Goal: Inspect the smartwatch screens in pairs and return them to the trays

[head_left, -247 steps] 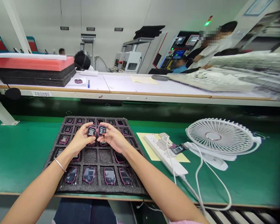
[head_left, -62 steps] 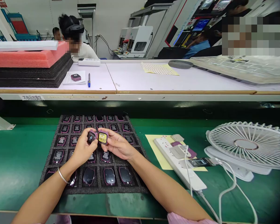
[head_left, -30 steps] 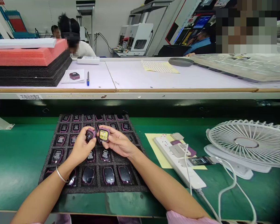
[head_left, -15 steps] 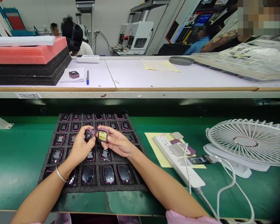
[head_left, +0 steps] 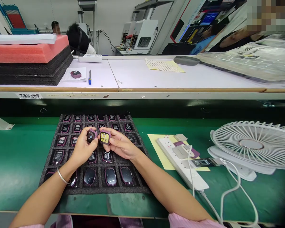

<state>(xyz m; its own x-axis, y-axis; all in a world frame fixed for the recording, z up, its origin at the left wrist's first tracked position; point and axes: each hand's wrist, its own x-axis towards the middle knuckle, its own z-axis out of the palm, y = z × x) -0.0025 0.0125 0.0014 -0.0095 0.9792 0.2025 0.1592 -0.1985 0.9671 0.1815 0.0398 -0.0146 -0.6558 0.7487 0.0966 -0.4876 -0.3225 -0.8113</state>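
My left hand (head_left: 83,148) grips a purple-rimmed smartwatch (head_left: 91,136) with a dark, glossy face. My right hand (head_left: 120,145) holds a matching smartwatch (head_left: 104,138) whose lit yellow screen reads 03:17. The two watches sit side by side above the black foam tray (head_left: 96,190), close together but apart. Rows of purple-rimmed watches (head_left: 110,176) lie face up in the tray's pockets, and some are hidden beneath my hands and wrists. A metal bangle (head_left: 61,176) circles my left wrist.
The tray rests on a green bench mat (head_left: 19,158). To the right are a yellow sheet (head_left: 161,148), a white power strip (head_left: 180,164) with plugs and cables, and a white fan (head_left: 249,144). Beyond stands a white bench (head_left: 180,72), with co-workers past it.
Since the earliest frame, the right-hand watch's screen shows yellow with 03:17. Over the last second my hands have stayed nearly still, and the view has shifted only slightly.
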